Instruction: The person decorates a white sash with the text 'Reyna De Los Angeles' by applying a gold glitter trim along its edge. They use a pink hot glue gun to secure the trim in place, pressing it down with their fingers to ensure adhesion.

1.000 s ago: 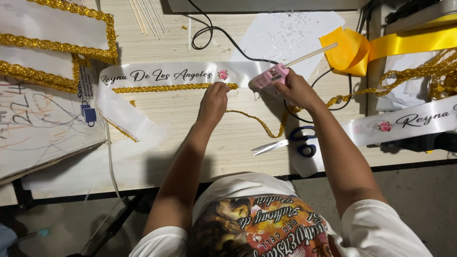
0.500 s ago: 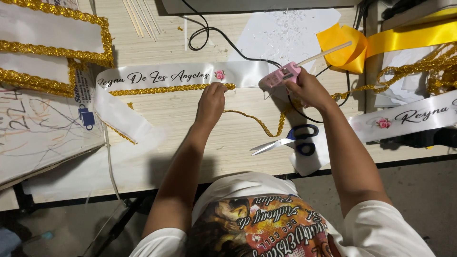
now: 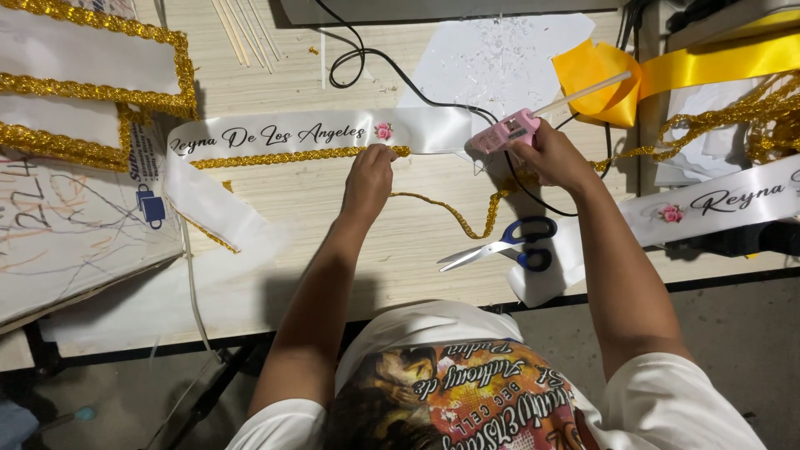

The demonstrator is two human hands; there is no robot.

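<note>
White sash (image 3: 417,129) lies flat along the wooden table (image 3: 333,242), just beyond both hands. Gold braid trim (image 3: 275,157) sits along the sash's near edge from its far-left fold up to our left hand (image 3: 368,179), whose fingertips are pressed down on the trim's end. We judge that stretch already stuck. Right of the left hand, the sash edge is bare and the trim hangs loose, curving back toward us and off to the right: that part is left to do.

Right hand (image 3: 557,157) is closed around a pink glue gun (image 3: 503,132), nozzle at the sash edge between the hands.

Blue-handled scissors (image 3: 508,242) lie open just near of the right hand. A black cord (image 3: 392,62) loops beyond the sash and runs under the right hand, crossing the loose trim; it could snag. Yellow ribbon (image 3: 667,71) beyond the right hand. A gold-edged white panel (image 3: 92,50) lies well left of the left hand.
</note>
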